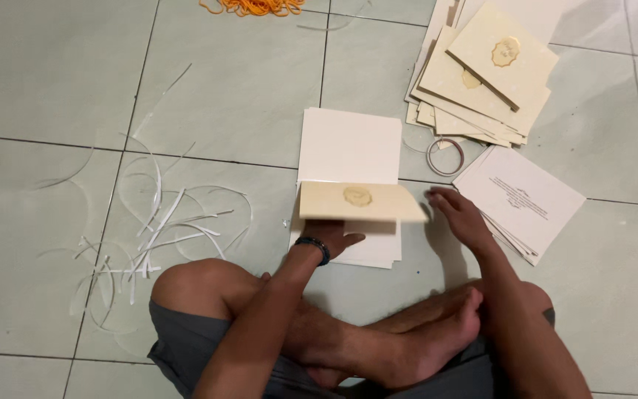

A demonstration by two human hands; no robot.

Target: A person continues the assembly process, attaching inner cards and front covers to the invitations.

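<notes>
The cream folded card with a gold oval emblem on its cover (362, 201) is lifted just above the open white card sheet (348, 148) lying on the pale tiled floor (245, 89), right in front of your crossed legs. Your left hand (332, 240) supports it from beneath; its fingers are hidden under the cover, so I cannot tell how firmly that grip closes. Your right hand (461, 216) lies flat and spread at the card's right edge, grasping nothing.

With one hand carrying it, the cover could sag or crease at the fold, and it may settle crooked against the sheet below. The small roll of clear tape (445, 157) lies just beyond your right hand, so a stray fingertip may catch it. The stack of printed white inserts (520, 199) lies just beside that wrist, and a sweep could scatter it. The white peeled backing strips (158, 229) by your left knee may cling to skin.
</notes>
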